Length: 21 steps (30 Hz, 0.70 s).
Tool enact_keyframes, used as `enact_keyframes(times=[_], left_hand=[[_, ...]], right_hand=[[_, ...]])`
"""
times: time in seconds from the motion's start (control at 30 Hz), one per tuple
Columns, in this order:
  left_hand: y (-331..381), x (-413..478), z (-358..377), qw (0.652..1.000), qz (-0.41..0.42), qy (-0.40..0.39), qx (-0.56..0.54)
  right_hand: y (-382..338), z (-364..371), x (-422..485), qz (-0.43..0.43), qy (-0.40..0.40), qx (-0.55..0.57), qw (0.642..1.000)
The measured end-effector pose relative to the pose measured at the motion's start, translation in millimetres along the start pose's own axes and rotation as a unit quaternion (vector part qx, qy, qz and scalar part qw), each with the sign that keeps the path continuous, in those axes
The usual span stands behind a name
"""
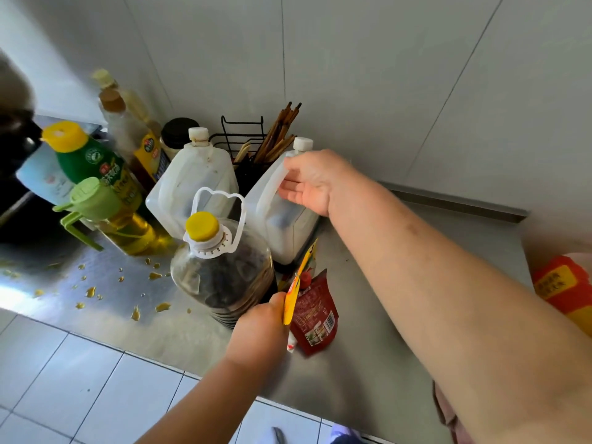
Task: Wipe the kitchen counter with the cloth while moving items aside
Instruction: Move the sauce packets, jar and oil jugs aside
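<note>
- Moving aside is begun: the white jug (278, 225) is gripped by the right hand (312, 184), a yellow packet (293, 299) by the left hand (259, 328).
- Oil drops (155, 276) lie unwiped on the desk (368, 363); no cloth is seen.

1. A kitchen: a stainless steel counter (368, 331) runs along a white tiled wall (352, 75).
2. Oil bottles (128, 216), sauce jugs (192, 177) and a chopstick holder (256, 155) crowd the counter's back-left corner.
</note>
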<state>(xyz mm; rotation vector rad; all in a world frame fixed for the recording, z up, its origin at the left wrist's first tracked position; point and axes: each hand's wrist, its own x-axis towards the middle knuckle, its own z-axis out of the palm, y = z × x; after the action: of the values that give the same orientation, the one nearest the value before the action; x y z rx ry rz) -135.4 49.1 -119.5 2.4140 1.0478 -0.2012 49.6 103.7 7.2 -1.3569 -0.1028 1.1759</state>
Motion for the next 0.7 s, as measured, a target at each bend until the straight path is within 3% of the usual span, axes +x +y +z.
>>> enact_keyframes(times=[0.2, 0.47, 0.7], left_hand=[[-9, -12, -2, 1.0, 0.024, 0.015, -0.01], [-7, -16, -4, 0.998, 0.047, 0.027, 0.02], [14, -6, -11, 0.999, 0.035, 0.007, 0.031]], right_hand=[[-3, -23, -7, -0.01, 0.047, -0.049, 0.998], [-16, -73, -37, -0.079, 0.063, 0.01, 0.995], [-33, -115, -55, -0.122, 0.106, -0.066, 0.985]])
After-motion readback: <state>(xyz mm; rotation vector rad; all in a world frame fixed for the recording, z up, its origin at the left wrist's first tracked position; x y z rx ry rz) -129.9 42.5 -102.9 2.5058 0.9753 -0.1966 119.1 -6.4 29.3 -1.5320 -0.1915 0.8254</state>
